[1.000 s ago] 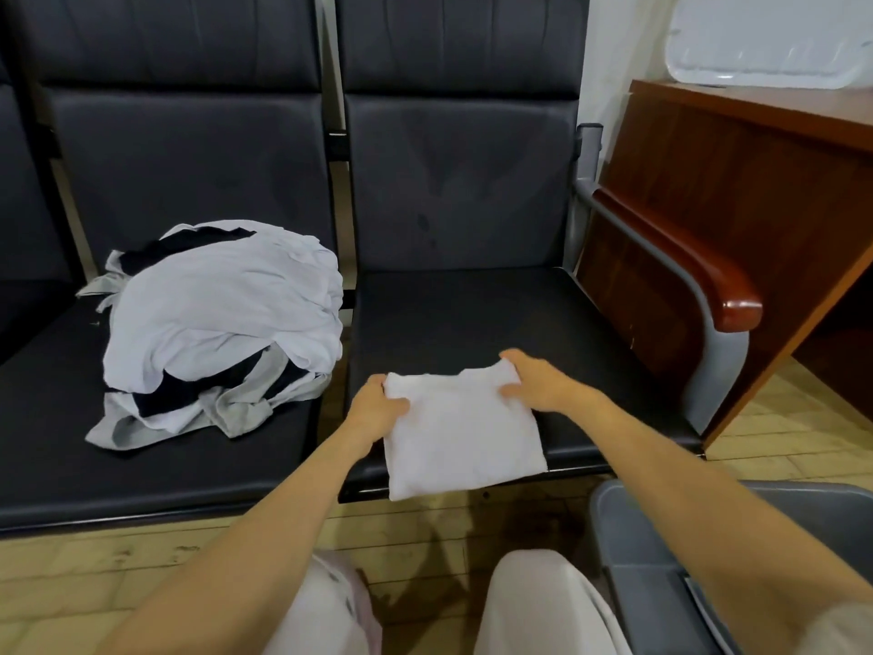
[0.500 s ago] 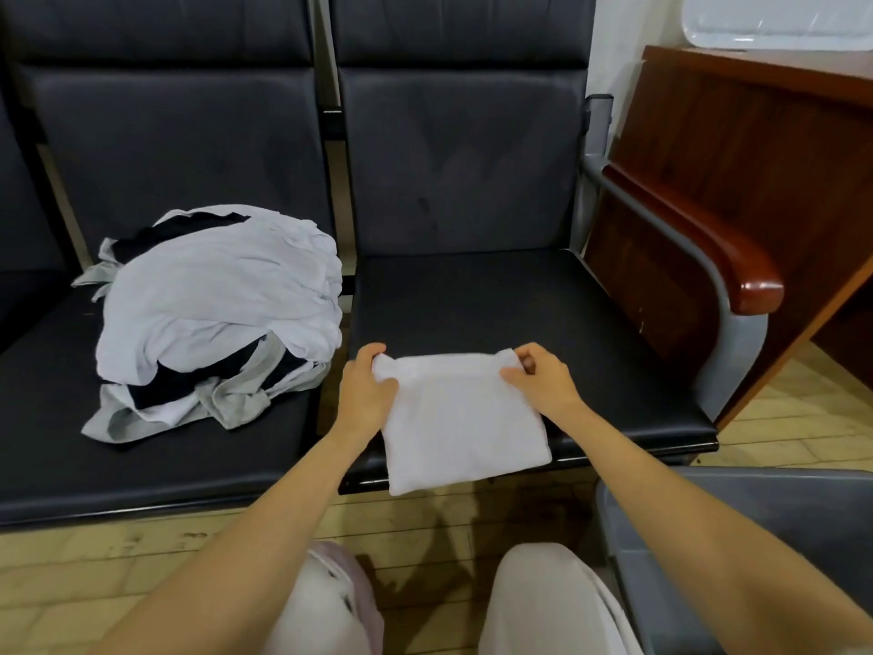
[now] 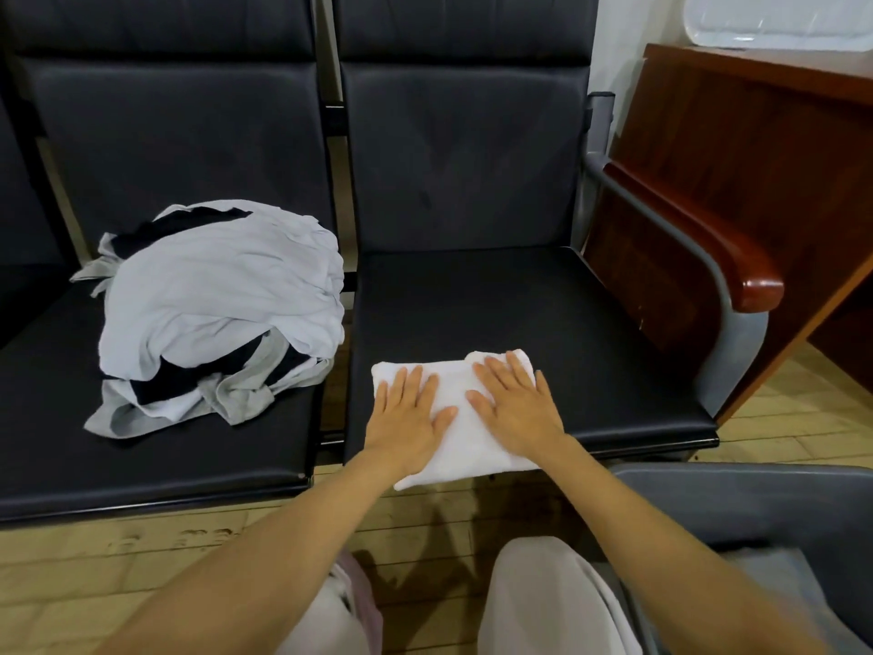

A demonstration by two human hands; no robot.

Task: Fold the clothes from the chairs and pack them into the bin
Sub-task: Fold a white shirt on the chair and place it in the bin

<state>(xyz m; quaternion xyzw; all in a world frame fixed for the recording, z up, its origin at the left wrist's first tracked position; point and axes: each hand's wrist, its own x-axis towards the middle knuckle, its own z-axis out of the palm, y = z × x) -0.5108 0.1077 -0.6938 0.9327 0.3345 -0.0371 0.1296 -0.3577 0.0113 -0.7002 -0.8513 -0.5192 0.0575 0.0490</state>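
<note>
A folded white garment (image 3: 453, 392) lies at the front edge of the right black chair seat (image 3: 543, 333), its near end hanging over the edge. My left hand (image 3: 410, 414) lies flat on its left half, fingers straight. My right hand (image 3: 515, 406) presses flat on its right half. A heap of unfolded white, grey and black clothes (image 3: 212, 309) sits on the left chair seat (image 3: 141, 446). The grey bin (image 3: 737, 503) stands on the floor at the lower right, partly hidden by my right arm.
A wood-capped armrest (image 3: 699, 243) bounds the right chair. Beyond it stands a brown wooden desk (image 3: 756, 134) with a white tray (image 3: 774, 16) on top. My knees in light trousers (image 3: 538, 602) are below, over pale floor tiles.
My hands pinched the garment's far corners earlier. They have let go and now lie flat on top of it, and the garment looks folded smaller.
</note>
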